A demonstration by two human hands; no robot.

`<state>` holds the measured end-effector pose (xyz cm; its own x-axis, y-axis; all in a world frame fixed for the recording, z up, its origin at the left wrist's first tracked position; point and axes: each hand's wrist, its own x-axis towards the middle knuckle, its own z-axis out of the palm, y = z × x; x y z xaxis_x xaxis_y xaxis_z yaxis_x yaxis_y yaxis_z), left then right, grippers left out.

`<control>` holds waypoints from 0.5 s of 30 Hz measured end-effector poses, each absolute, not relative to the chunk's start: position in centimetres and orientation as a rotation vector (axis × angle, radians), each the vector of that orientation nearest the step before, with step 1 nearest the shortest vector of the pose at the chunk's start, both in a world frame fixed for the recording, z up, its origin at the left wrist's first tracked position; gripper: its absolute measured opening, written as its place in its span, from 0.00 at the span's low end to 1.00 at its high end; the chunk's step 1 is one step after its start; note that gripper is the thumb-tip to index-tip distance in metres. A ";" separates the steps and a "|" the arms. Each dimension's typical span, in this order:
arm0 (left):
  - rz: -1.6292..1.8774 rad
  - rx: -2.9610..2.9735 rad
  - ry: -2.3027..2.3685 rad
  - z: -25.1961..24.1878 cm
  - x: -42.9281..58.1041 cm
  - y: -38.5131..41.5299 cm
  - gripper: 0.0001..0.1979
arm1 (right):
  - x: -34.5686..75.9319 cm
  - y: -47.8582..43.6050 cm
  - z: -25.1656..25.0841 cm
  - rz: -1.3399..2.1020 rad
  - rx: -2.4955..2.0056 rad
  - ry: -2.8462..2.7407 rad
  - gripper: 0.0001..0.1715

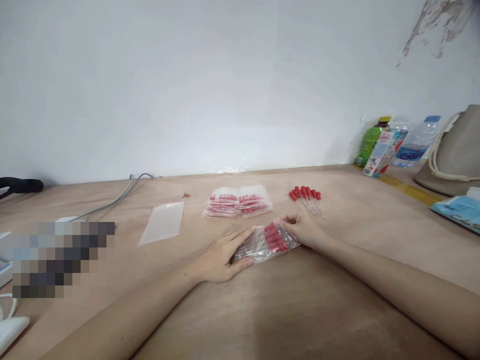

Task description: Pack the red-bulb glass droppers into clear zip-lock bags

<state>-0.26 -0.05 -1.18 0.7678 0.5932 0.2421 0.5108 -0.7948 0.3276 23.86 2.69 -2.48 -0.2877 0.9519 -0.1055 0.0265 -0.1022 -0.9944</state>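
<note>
A clear zip bag [254,244] lies tilted on the table in front of me, with several red-bulbed droppers [275,237] inside, their bulbs toward the zip end. My left hand [221,255] steadies the bag's left end between thumb and fingers. At the right, my right hand [299,227] pinches the red-lined zip edge; its fingertips are partly hidden. Beyond it, several loose droppers [305,194] with red bulbs and clear stems lie fanned out. Two stacks of filled zip bags [221,204] rest side by side behind the held bag. Flat zip bags [163,224] lie to the left.
Bottles [369,142], a carton [384,152] and a beige bag [453,150] stand at the back right, near a blue packet [459,210]. A grey cable [120,192] crosses the left side beside a blurred-out patch. The white wall [225,90] bounds the table.
</note>
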 end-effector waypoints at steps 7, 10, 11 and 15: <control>0.502 2.715 0.851 -1.1 -0.2 -0.1 0.31 | 23.7 3.2 -3.4 1.272 -1.311 -1.451 0.15; 0.467 2.707 0.862 -1.0 -0.2 -0.2 0.29 | 24.5 3.0 -3.2 1.341 -1.222 -1.597 0.16; 0.457 2.702 0.862 -1.0 -0.2 -0.2 0.29 | 24.7 2.9 -3.1 1.385 -1.210 -1.610 0.15; 0.448 2.665 0.861 -1.2 -0.2 -0.1 0.29 | 24.9 2.5 -2.7 1.313 -1.268 -1.401 0.12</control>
